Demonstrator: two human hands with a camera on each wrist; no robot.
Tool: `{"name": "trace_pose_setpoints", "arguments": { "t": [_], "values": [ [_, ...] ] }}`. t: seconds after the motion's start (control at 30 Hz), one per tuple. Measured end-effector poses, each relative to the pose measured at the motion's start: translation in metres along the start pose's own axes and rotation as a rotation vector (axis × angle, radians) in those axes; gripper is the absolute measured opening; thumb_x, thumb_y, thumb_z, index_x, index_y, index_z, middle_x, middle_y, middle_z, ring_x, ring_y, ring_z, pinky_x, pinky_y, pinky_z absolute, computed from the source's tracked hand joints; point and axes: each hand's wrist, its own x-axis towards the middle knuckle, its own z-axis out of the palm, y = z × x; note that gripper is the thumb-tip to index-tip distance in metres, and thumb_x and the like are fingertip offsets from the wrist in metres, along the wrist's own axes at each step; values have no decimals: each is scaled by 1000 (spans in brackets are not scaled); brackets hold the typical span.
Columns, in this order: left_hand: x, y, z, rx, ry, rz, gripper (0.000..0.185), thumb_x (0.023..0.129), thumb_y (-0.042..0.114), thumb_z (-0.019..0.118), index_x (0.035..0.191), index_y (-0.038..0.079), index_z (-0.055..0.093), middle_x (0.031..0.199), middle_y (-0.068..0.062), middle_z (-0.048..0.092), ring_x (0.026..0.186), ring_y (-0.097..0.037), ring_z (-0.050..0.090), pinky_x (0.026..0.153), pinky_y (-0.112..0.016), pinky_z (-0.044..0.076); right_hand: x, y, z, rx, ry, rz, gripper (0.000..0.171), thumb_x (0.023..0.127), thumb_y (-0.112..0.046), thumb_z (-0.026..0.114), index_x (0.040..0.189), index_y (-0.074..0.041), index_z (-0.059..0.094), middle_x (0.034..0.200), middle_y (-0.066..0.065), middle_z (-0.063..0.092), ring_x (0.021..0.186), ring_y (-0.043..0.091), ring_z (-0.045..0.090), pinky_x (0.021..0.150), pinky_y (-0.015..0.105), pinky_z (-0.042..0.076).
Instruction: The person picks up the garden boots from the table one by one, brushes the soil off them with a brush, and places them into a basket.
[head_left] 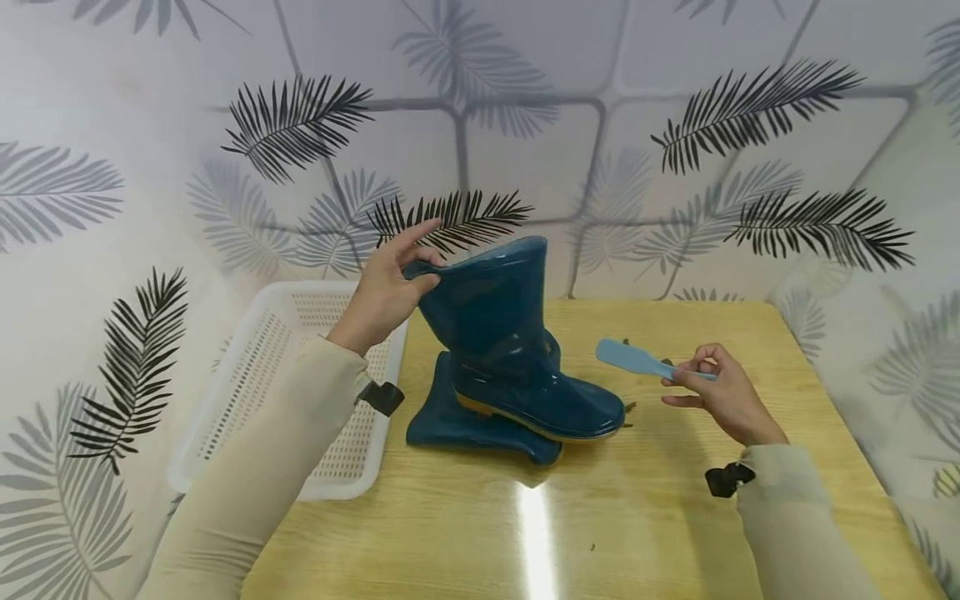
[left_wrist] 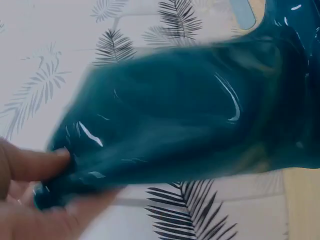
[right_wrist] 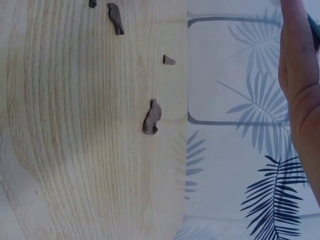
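My left hand [head_left: 384, 292] pinches the top rim of a dark blue rubber boot [head_left: 495, 325] between thumb and fingers. The boot stands tilted, its toe pointing right, over a second blue rubber boot [head_left: 468, 427] that lies on its side on the table. In the left wrist view the shaft [left_wrist: 190, 110] of the gripped boot stretches away from the thumb and fingers. To the right of the boots, my right hand [head_left: 731, 396] holds a light blue spatula [head_left: 626, 356] by its thin handle, with the flat blade toward the boot and apart from it.
A white perforated plastic basket [head_left: 371, 450] stands at the left, partly behind the left forearm. Several brown clay-like lumps [right_wrist: 152, 117] lie on the wooden table [head_left: 622, 517] near its back edge. Behind the table is a leaf-patterned backdrop [head_left: 525, 167].
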Motion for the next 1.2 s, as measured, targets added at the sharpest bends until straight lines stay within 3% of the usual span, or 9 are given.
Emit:
{"name": "trace_pose_setpoints", "arguments": {
  "t": [0.07, 0.17, 0.33, 0.5, 0.63, 0.87, 0.93, 1.07, 1.2],
  "values": [
    [1, 4, 3, -15, -17, 96, 65, 95, -13, 57, 152, 16, 43, 105, -10, 64, 127, -16, 52, 90, -32, 48, -1, 1, 1, 0, 1, -3, 26, 101, -1, 56, 108, -1, 32, 98, 6, 61, 92, 17, 71, 78, 44, 58],
    [4, 6, 7, -61, -37, 230, 61, 94, -14, 57, 149, 9, 45, 99, -9, 62, 124, -24, 56, 113, -39, 35, 0, 1, 2, 2, -5, -7, 26, 101, 0, 56, 108, -1, 31, 99, 7, 61, 93, 18, 70, 78, 44, 58],
    [10, 8, 21, -164, -50, 403, 53, 94, -14, 57, 144, 1, 49, 92, -2, 62, 112, -30, 62, 114, -35, 33, -1, 2, 1, -5, -10, 3, 26, 101, -1, 56, 108, -2, 31, 100, 7, 60, 94, 19, 70, 79, 45, 58],
    [17, 12, 31, -258, -23, 469, 51, 94, -14, 56, 143, -4, 47, 92, 7, 60, 115, -35, 61, 115, -36, 30, -1, 2, 0, -16, -15, 4, 26, 101, 0, 55, 107, -2, 31, 100, 7, 60, 94, 18, 70, 80, 45, 58],
    [25, 0, 28, -256, -4, 394, 52, 94, -15, 52, 144, -2, 46, 91, 5, 57, 121, -32, 59, 115, -35, 30, 0, 3, -1, -13, -13, 2, 25, 101, 0, 55, 107, -2, 30, 100, 7, 60, 94, 18, 70, 80, 44, 58],
    [31, -44, 12, -131, 126, 119, 51, 94, -17, 52, 141, 2, 50, 94, -3, 57, 117, -21, 57, 101, -32, 42, -1, 5, -2, -16, 5, 17, 27, 101, -1, 56, 107, -2, 29, 101, 8, 59, 94, 17, 70, 80, 46, 57],
    [30, -52, 8, -107, 171, 55, 51, 93, -17, 52, 140, 3, 52, 97, -3, 57, 100, -17, 57, 85, -28, 44, -1, 6, -2, -19, 8, 22, 28, 101, -1, 56, 107, -2, 29, 101, 7, 58, 94, 17, 70, 81, 46, 57],
    [25, -59, 6, -67, 226, -57, 50, 94, -16, 50, 138, 5, 54, 105, -3, 54, 62, -10, 38, 56, -25, 32, -2, 8, -3, -9, 8, 22, 27, 101, -1, 56, 108, -1, 30, 101, 8, 57, 95, 17, 70, 81, 45, 57],
    [16, -65, 5, -57, 288, -165, 45, 95, -14, 49, 135, 6, 56, 114, -8, 56, 42, -9, 27, 47, -23, 35, -1, 12, -3, -2, 1, 21, 27, 101, -2, 56, 107, -2, 30, 100, 7, 58, 95, 17, 70, 80, 43, 58]
  ]
}}
